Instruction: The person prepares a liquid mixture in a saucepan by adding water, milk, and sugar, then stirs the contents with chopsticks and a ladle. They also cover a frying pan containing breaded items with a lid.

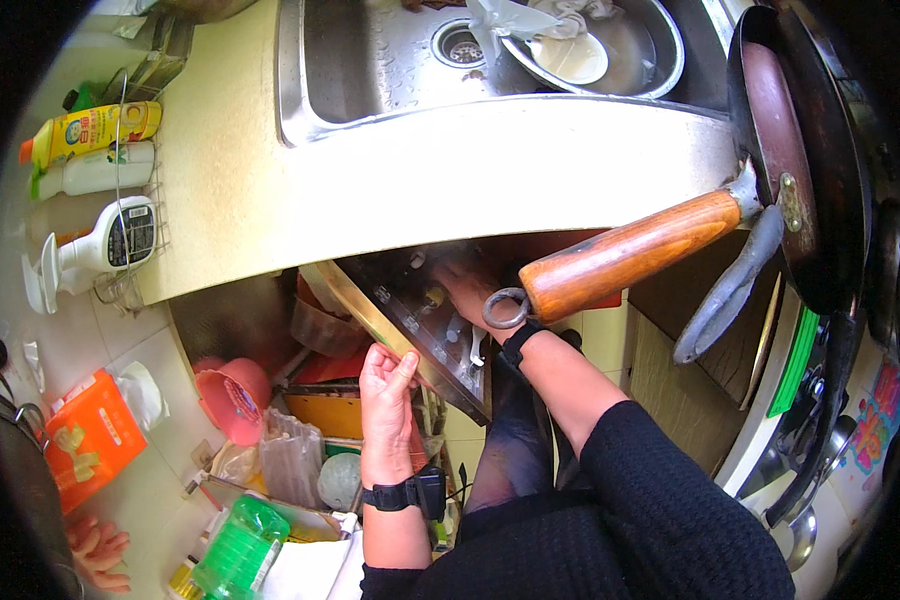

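Note:
My left hand point(391, 386) grips the edge of a cabinet door point(379, 307) that stands ajar under the counter. Its inner side is dark, with several small items on it that I cannot make out clearly. My right hand point(465, 285) reaches into the shade behind the door, below the counter's front edge; its fingers are blurred and dark, so what they touch cannot be told. A wooden pan handle point(630, 255) with a metal ring passes over my right wrist. Both wrists wear black bands.
Above lies a steel sink point(390, 67) holding a metal basin point(664, 52) with a bowl and cloth. Pans point(780, 135) stand at the right. Bottles point(97, 131) fill a wire rack at the left. A pink container point(232, 397), plastic bags and a green bottle point(244, 544) are lower left.

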`<state>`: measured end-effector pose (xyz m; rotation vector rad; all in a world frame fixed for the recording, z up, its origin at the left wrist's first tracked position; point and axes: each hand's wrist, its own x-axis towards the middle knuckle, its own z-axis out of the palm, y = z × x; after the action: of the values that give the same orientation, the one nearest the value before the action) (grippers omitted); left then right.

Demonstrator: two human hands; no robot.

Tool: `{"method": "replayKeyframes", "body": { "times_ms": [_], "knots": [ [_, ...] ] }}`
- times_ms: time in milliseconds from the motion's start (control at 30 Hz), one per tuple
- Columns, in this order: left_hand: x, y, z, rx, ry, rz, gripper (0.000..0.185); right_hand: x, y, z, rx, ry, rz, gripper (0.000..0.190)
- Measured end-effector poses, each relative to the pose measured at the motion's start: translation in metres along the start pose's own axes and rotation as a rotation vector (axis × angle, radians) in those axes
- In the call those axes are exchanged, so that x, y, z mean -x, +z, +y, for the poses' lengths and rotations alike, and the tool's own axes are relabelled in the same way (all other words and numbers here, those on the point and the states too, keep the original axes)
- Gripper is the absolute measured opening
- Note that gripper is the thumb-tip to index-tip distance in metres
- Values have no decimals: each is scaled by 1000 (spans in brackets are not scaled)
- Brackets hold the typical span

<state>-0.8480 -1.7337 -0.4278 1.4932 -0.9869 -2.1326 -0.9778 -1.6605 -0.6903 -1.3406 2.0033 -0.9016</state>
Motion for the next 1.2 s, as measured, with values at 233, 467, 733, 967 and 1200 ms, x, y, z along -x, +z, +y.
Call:
{"method": "replayKeyframes", "body": {
  "times_ms": [233,467,733,967,1200],
  "knots": [
    [0,1,3,-29,-6,-11,16,-4,-21,-3,-45,12,-88,50],
    [-1,2,0,-50,6,13,15,-11,-100,-48,7,-32,-101,51],
    [-6,21,1,-80,-20,28,20,59,-226,-118,285,139,245,24],
    [-62,70,-1,41,-112,-91,25,200,-307,-154,-42,567,354,31],
    [-144,85,4,179,-156,-176,22,340,-371,-213,-975,689,614,22]
  ]
}}
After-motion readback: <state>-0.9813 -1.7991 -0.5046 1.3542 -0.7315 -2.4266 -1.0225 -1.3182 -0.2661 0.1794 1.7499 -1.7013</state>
